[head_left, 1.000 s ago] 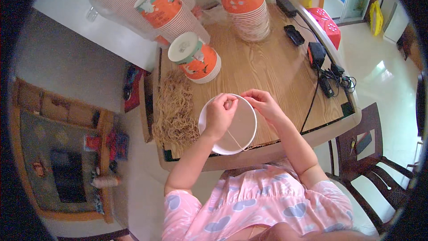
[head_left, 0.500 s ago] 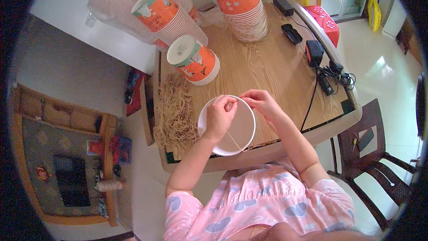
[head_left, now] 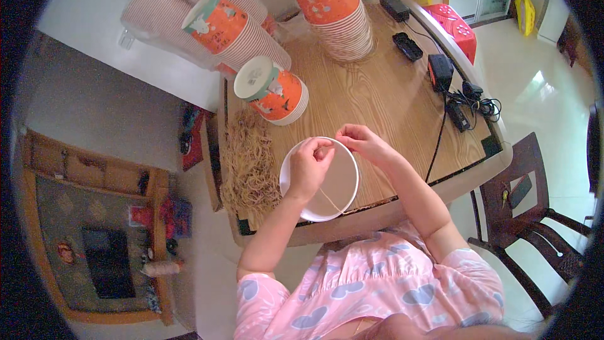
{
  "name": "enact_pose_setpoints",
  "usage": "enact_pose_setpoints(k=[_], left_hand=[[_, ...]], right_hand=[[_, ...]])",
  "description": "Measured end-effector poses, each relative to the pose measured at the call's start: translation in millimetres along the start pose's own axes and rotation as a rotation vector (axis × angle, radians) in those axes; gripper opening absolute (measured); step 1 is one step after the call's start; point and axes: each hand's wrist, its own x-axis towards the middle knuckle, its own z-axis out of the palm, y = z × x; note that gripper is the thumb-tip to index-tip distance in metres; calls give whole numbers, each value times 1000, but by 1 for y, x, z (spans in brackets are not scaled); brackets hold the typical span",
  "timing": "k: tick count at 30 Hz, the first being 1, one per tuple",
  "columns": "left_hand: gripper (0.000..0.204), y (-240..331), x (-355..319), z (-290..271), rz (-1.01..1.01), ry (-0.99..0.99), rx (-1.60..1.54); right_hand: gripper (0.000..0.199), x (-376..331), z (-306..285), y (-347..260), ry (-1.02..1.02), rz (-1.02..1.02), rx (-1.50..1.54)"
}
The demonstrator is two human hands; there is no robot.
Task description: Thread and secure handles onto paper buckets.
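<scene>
In front of me at the table's near edge is a paper bucket [head_left: 343, 179], its white inside facing up. A thin tan cord [head_left: 329, 201] crosses its opening, from beneath my left hand to the near rim. My left hand [head_left: 309, 167] reaches over the opening with its fingers curled closed near the far rim, apparently on the cord. My right hand [head_left: 365, 143] pinches at the far right rim from outside; its fingertips hide any cord there. Left of the bucket lies a heap of loose tan cords [head_left: 246, 170].
Behind the cord heap stands a short stack of orange and green paper buckets [head_left: 280, 97]. Taller stacks [head_left: 343, 25] and plastic-wrapped ones [head_left: 170, 19] are farther back. Black chargers with cables [head_left: 462, 107] lie along the wooden table's [head_left: 402, 107] right side. A dark chair [head_left: 519, 195] stands to the right.
The view has shifted slightly. Both hands stay at the bucket's far rim, the right fingertips moving only a little. The cord still spans the opening.
</scene>
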Motion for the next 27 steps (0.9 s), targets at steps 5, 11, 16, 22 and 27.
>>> enact_pose_setpoints(k=[5, 11, 16, 22, 27], left_hand=[[10, -3, 0, -3, -62, -19, -23], [7, -19, 29, -19, -41, -288, -147], [11, 20, 30, -36, -73, -445, 104], [10, 23, -19, -33, 9, -178, 76], [12, -9, -47, -6, -211, 26, -362]], right_hand=[[13, -14, 6, -5, 143, -65, 75], [13, -44, 33, 9, 86, -213, -109], [8, -57, 44, 22, 131, -163, 16], [9, -60, 34, 25, 216, -170, 153], [11, -58, 39, 24, 290, -128, 187]])
